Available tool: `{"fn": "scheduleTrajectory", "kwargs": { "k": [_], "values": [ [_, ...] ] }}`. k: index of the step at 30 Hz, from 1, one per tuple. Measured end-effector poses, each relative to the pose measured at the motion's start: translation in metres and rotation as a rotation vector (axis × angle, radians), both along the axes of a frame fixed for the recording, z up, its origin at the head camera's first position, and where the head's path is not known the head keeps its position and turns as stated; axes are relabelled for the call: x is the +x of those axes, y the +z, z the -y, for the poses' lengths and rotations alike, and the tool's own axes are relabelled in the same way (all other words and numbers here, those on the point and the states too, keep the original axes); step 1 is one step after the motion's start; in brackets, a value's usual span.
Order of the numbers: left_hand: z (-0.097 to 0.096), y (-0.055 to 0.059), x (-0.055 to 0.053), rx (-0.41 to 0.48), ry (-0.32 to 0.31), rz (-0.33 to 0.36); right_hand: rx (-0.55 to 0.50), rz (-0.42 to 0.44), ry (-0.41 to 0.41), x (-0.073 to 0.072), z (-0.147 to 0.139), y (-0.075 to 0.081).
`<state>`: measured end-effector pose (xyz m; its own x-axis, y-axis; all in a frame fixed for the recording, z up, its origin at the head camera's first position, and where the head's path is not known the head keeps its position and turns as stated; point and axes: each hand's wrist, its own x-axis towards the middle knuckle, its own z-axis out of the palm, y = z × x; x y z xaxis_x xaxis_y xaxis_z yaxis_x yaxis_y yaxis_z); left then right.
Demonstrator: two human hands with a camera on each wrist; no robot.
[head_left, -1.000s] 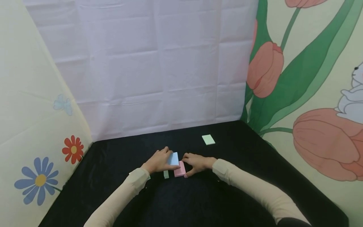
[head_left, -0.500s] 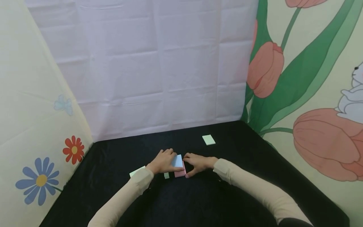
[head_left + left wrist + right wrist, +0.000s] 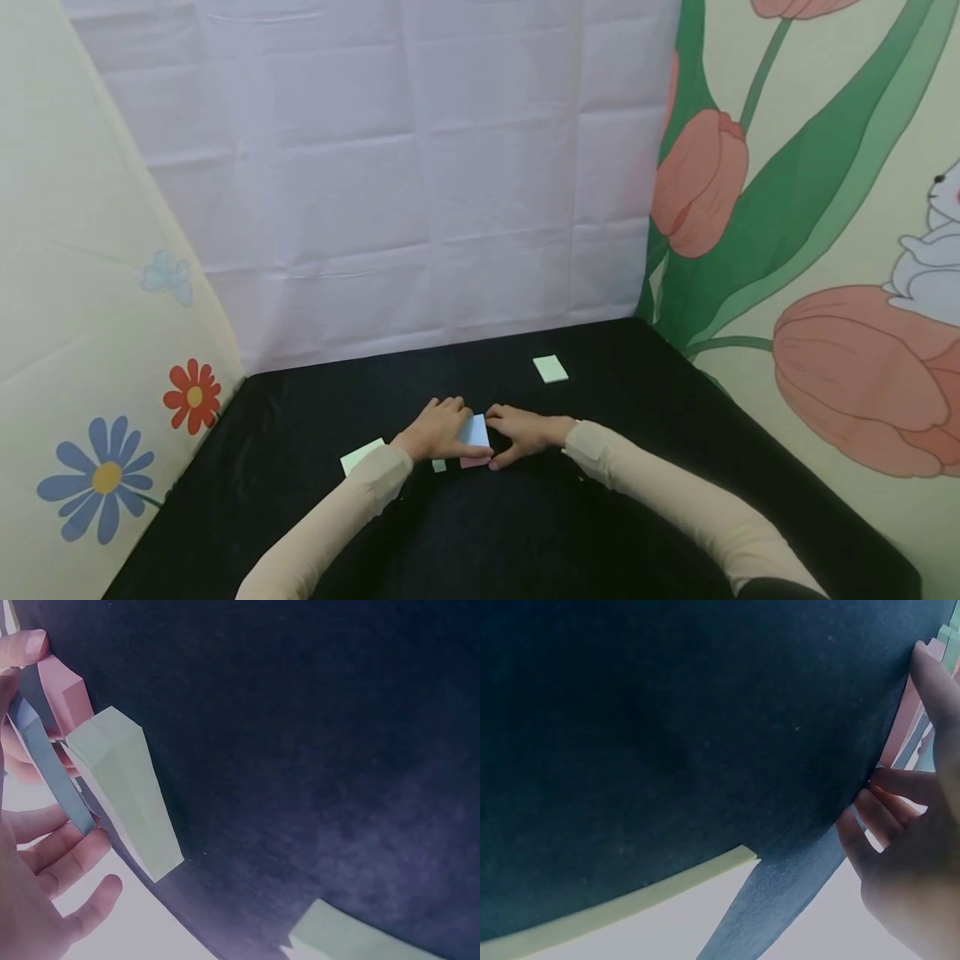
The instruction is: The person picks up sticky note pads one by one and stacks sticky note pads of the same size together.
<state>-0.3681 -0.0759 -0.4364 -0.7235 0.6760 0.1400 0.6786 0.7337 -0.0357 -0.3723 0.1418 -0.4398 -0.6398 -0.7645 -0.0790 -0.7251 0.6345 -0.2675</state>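
Note:
My left hand [image 3: 437, 431] pinches a blue sticky note pad [image 3: 474, 429] between thumb and fingers, over a pink sticky note pad [image 3: 474, 462] on the table. In the left wrist view the blue pad [image 3: 51, 769] lies close to the pink pad [image 3: 67, 686]; whether they touch is hard to tell. My right hand [image 3: 525, 429] is at the pink pad's right side. Thumb and fingertips sit at either end of the pink pad [image 3: 904, 720] in the right wrist view. Just left of it stands a green pad [image 3: 131, 795], partly hidden by my left hand in the head view.
Beside my left wrist lies another pale green pad [image 3: 362, 456]. A further light green pad [image 3: 551, 368] lies at the back right of the black-covered table [image 3: 637, 383]. White cloth [image 3: 412, 167] hangs behind, with printed panels at both sides.
My left hand has shifted right and slightly nearer with the blue pad, which now covers more of the pink one. The left pale green pad has come into view. My right hand has hardly moved.

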Motion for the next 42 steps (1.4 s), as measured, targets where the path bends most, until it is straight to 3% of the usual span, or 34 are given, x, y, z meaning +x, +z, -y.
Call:
{"fn": "scheduleTrajectory", "kwargs": {
  "k": [11,23,28,36,42],
  "values": [
    [-0.001,-0.008,-0.002,-0.027,-0.001,-0.007,0.015,-0.004,-0.004,0.002,0.0,0.003],
    [-0.002,-0.008,0.002,-0.051,0.019,-0.004,0.004,-0.011,-0.003,0.002,0.001,0.002],
    [0.001,-0.006,0.004,-0.05,0.032,0.058,0.004,-0.008,-0.003,0.001,0.001,0.001],
    [0.013,-0.004,0.001,0.007,0.029,0.258,0.007,0.017,-0.019,0.0,0.002,-0.002],
    [0.018,-0.003,-0.002,0.013,0.014,0.279,0.014,0.02,-0.032,-0.001,0.002,-0.001]
  ]
}}
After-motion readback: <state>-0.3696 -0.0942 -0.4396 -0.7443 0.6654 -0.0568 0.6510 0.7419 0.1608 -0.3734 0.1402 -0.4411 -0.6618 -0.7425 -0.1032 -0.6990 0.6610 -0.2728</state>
